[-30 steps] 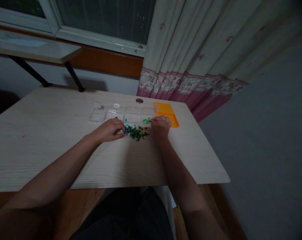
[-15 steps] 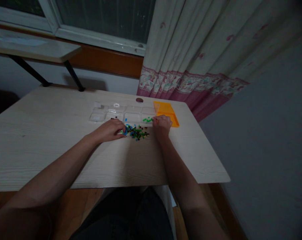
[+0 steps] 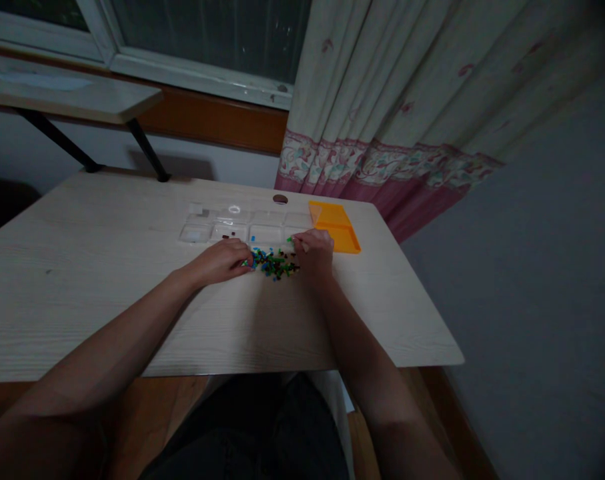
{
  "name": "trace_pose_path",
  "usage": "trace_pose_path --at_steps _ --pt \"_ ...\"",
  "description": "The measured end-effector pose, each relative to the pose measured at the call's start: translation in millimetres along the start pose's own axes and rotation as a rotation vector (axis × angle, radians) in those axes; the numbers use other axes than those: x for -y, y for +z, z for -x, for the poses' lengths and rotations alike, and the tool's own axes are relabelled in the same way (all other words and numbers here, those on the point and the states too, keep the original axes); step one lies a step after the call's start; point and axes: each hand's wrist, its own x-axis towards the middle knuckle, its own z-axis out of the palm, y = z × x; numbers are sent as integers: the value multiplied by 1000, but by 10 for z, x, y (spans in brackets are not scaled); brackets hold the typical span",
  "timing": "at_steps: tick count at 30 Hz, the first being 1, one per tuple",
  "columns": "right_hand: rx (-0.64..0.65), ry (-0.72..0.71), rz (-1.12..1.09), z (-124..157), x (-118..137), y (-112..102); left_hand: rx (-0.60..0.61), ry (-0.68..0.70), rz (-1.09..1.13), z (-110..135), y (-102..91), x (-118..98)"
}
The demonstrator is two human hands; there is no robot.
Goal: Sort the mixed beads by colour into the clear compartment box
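- I am resting my left hand on the table, fingers curled, fingertips touching the left edge of the pile of small coloured pieces.
- Whether it is gripping a piece I cannot tell; a blue piece is showing right at its fingertips.
- I am holding my right hand at the right edge of the pile, fingers bent inward; whether it is pinching anything I cannot tell.
- The pile is lying between my hands, just near of the clear tray.
- A few pieces are sitting in the tray's compartments.
- An orange lid is lying just right of the tray, beside my right hand.
- A curtain is hanging beyond the table's far right corner.
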Motion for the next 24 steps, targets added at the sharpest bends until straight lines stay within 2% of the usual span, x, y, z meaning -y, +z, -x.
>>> trace_pose_path --at_steps 5,9,17,20,24 --pt "141 -98 -51 25 112 -23 -75 -55 42 -15 5 -22" --pt "232 -151 -55 30 185 -48 -191 -182 116 -23 -27 -73" --pt "283 -173 -42 44 242 -74 -452 -449 156 -18 -27 -62" --pt "290 -172 -49 45 253 -84 -494 -475 149 -9 -5 -28" --pt "297 -168 -36 39 268 -94 -486 -426 106 -19 9 -4"
